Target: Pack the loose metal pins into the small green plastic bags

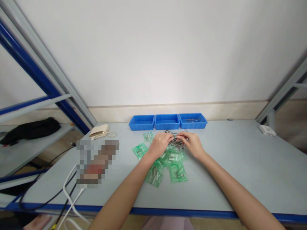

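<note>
My left hand [160, 144] and my right hand [192, 143] meet over a loose pile of metal screws [177, 142]. Thumb and fingers of each are pinched together, fingertips almost touching, on a small thin piece that looks like a screw. Its details are too small to make out. Below and around my hands lie green-tinted plastic bags [178, 172] with metal and white pieces inside. Another such bag [140, 150] is left of my left hand, and a smaller one [148, 136] lies behind it. My left hand partly covers the bags and the pile.
Three blue trays stand in a row by the wall: left [142, 122], middle [167, 121] and right [193, 121], the right one holding a few screws. At left are a cream-coloured device [99, 131], a blurred-out object [96, 164] and cables [69, 195]. A white object [267, 130] lies far right.
</note>
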`<state>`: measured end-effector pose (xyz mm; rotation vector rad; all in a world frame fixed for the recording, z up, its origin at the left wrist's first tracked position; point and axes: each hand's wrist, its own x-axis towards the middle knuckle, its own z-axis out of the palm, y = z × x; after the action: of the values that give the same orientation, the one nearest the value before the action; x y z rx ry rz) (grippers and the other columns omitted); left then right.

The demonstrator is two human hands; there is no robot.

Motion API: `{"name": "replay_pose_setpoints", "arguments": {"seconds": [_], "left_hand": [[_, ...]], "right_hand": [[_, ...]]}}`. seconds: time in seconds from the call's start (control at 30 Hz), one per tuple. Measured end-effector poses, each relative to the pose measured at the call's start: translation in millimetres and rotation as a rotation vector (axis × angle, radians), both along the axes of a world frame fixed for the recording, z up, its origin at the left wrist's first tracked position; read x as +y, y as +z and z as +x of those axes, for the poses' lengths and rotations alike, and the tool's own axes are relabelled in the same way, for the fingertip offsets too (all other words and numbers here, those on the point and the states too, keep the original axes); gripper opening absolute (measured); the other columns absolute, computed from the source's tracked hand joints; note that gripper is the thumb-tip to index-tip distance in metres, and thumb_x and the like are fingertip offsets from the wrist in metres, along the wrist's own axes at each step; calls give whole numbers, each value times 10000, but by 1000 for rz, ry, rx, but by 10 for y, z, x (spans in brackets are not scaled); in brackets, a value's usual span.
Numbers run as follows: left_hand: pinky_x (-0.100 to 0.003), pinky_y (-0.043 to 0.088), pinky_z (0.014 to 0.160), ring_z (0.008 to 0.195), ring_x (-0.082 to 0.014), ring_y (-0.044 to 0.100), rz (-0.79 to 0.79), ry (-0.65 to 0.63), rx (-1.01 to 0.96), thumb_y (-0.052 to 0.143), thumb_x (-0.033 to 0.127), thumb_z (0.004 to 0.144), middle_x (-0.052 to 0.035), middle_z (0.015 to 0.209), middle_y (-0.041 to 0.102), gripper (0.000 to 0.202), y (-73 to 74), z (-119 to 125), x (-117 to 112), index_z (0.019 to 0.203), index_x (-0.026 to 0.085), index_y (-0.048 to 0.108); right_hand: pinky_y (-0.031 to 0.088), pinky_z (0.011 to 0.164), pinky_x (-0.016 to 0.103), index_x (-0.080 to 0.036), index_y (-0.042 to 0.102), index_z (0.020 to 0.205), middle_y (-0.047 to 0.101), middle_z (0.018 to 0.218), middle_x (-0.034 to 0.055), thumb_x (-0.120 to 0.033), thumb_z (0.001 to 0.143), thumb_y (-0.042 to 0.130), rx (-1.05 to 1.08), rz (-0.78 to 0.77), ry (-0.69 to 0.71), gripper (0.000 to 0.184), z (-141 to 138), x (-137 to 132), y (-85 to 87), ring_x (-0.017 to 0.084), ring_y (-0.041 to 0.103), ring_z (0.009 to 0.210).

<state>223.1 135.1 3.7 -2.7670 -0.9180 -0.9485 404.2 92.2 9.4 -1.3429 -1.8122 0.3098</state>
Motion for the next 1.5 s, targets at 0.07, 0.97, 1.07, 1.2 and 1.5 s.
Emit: {"name": "replay_pose_setpoints", "arguments": {"seconds": [0.07, 0.97, 1.07, 1.2, 1.5], "left_hand": [[-303, 415, 743, 791, -167, 566, 15, -11, 19, 349, 272, 963, -33, 821, 630, 256, 9, -8, 3, 913, 174, 580], [-306, 427, 752, 836, -172, 601, 123, -70, 4, 396, 271, 950, -42, 928, 664, 193, 0, -1, 1, 1019, 166, 543], [-301, 413, 718, 786, -171, 594, 174, -67, 53, 377, 284, 957, -35, 849, 661, 225, 0, -2, -5, 962, 165, 568], [-289, 382, 664, 690, -160, 564, 240, -45, 51, 332, 262, 969, -24, 704, 621, 311, 3, -17, 0, 830, 165, 592], [-282, 378, 648, 638, -148, 544, 254, -52, 7, 305, 263, 976, -22, 659, 599, 362, 6, -15, -11, 767, 154, 579]], "right_hand": [[450, 639, 268, -229, 663, 834, 701, 738, 0, -361, 886, 461, 33, -45, 26, 247, 3, 3, -1, 154, 617, 613], [452, 584, 257, -189, 649, 726, 688, 671, 14, -415, 864, 479, 230, -152, 42, 315, 15, 53, -22, 137, 590, 513], [451, 587, 259, -186, 644, 714, 688, 666, 16, -419, 862, 485, 220, -172, 42, 319, 11, 60, -33, 136, 587, 515], [450, 590, 253, -185, 643, 721, 689, 672, 16, -430, 863, 493, 196, -194, 107, 320, -9, 44, -44, 130, 588, 537], [447, 600, 255, -173, 699, 802, 709, 769, 44, -376, 809, 583, 271, -79, 182, 234, 14, 20, 25, 136, 594, 610]]}}
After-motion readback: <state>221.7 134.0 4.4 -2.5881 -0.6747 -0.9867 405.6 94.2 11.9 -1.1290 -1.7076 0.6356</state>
